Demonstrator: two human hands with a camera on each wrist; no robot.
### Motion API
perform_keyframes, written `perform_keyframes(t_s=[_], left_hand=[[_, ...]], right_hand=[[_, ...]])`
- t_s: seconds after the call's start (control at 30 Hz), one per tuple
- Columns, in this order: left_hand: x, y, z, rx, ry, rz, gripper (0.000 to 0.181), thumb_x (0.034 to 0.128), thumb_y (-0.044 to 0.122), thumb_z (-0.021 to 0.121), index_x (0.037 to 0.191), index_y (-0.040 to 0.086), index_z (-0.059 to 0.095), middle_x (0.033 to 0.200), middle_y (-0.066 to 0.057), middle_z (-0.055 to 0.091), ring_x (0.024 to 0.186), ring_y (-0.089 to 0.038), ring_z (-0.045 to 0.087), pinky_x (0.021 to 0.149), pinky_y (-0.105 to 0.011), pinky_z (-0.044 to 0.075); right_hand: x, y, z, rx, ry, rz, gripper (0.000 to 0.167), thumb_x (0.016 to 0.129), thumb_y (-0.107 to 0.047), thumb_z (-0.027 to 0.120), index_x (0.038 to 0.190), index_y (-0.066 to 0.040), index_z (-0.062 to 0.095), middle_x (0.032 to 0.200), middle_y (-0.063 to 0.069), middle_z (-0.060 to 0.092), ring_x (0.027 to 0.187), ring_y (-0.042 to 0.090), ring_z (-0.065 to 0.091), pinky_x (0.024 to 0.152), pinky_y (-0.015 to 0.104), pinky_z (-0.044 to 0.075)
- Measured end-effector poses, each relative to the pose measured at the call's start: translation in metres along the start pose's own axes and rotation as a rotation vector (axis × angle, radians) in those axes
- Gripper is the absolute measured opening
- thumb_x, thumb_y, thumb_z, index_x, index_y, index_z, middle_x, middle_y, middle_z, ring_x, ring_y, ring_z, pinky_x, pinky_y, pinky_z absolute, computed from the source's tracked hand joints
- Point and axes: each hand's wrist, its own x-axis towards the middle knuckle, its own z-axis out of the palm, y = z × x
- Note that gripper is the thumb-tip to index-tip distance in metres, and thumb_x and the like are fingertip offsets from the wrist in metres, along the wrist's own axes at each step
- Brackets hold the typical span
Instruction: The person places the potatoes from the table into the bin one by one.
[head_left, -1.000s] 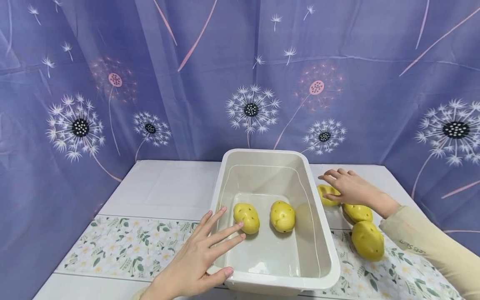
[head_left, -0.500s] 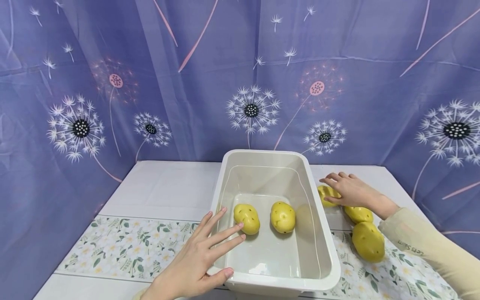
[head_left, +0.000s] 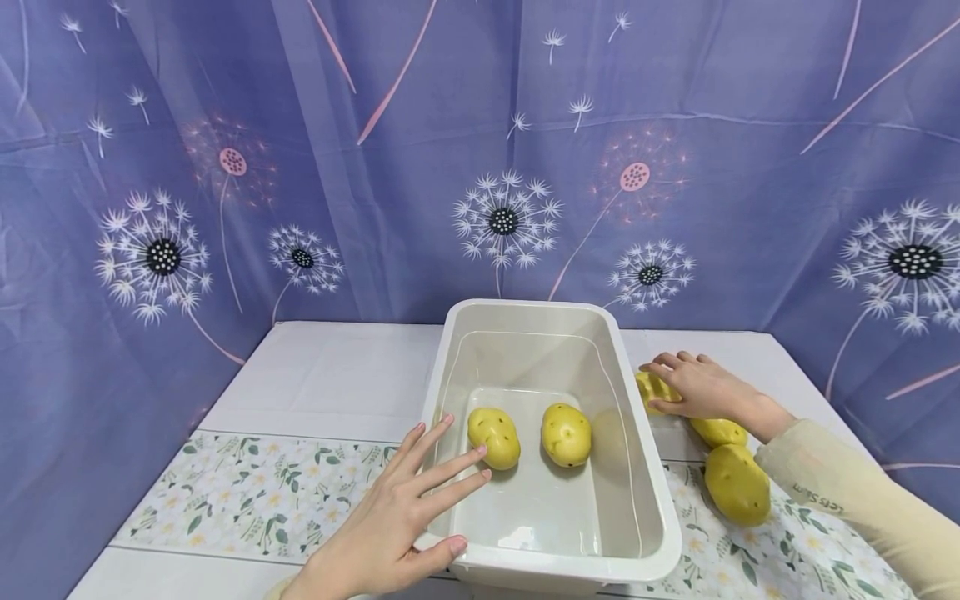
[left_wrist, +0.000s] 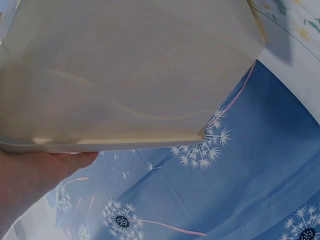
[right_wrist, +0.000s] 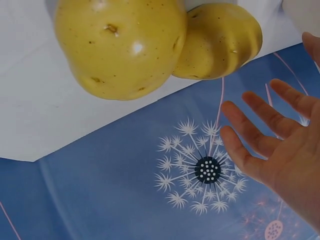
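In the head view, my left hand [head_left: 397,508] spreads its straight fingers over the near left rim of a pale plastic tub [head_left: 555,568]. The left wrist view shows that hand's thumb by the rim. Two yellow potatoes, one on the left [head_left: 493,438] and one on the right [head_left: 566,435], lie on the tub's floor. My right hand [head_left: 705,387] hovers with loosely bent fingers above the far potato [head_left: 654,392] outside the tub, partly covering it. In the right wrist view, a gap shows between its fingers and the potatoes. Nearer me lie a partly covered potato [head_left: 718,432] and a larger one [head_left: 738,485].
The tub stands on a white table with a floral strip [head_left: 262,492] running across it. A purple-blue dandelion curtain [head_left: 390,208] surrounds the table at the back and sides. The tub's right wall [head_left: 648,467] rises between its inside and the outer potatoes.
My right hand has sunk slightly over the far potato and shifted a little to the right. My left hand and the potatoes stay where they were.
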Motion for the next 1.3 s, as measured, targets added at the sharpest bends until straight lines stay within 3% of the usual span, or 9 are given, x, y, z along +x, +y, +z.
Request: perform_keyframes(t_s=[0.43, 0.8, 1.0, 1.3], left_hand=[[0.000, 0.000, 0.000, -0.009, 0.008, 0.008, 0.047, 0.0891, 0.041, 0.039, 0.128, 0.017, 0.049, 0.135, -0.001, 0.046, 0.133, -0.037, 0.023, 0.114, -0.039, 0.001], [0.000, 0.000, 0.000, -0.007, 0.008, 0.006, 0.047, 0.0903, 0.042, 0.035, 0.129, 0.018, 0.047, 0.136, 0.000, 0.045, 0.134, -0.036, 0.023, 0.113, -0.041, 0.003], [-0.001, 0.000, 0.001, -0.010, 0.006, 0.000, 0.047, 0.0893, 0.041, 0.039, 0.129, 0.019, 0.047, 0.136, 0.001, 0.044, 0.133, -0.036, 0.024, 0.112, -0.045, 0.009], [0.000, 0.000, 0.001, -0.022, -0.001, -0.010, 0.046, 0.0897, 0.042, 0.038, 0.129, 0.020, 0.047, 0.137, 0.002, 0.044, 0.134, -0.035, 0.022, 0.114, -0.039, 0.001]], right_hand=[[-0.001, 0.000, 0.009, -0.014, 0.011, -0.014, 0.052, 0.074, -0.038, 0.066, 0.114, -0.006, 0.058, 0.104, 0.013, 0.059, 0.082, 0.026, 0.054, 0.062, 0.039, 0.044], [-0.002, 0.001, 0.017, -0.023, 0.004, -0.023, 0.056, 0.072, -0.041, 0.066, 0.115, -0.006, 0.056, 0.102, 0.011, 0.059, 0.079, 0.025, 0.054, 0.059, 0.036, 0.043], [-0.002, -0.001, 0.017, -0.027, 0.012, -0.045, 0.057, 0.071, -0.041, 0.068, 0.115, -0.008, 0.056, 0.101, 0.011, 0.058, 0.077, 0.024, 0.053, 0.057, 0.035, 0.042], [0.000, 0.000, 0.019, -0.038, -0.001, -0.049, 0.056, 0.071, -0.040, 0.068, 0.114, -0.008, 0.055, 0.101, 0.011, 0.057, 0.077, 0.025, 0.053, 0.057, 0.038, 0.044]])
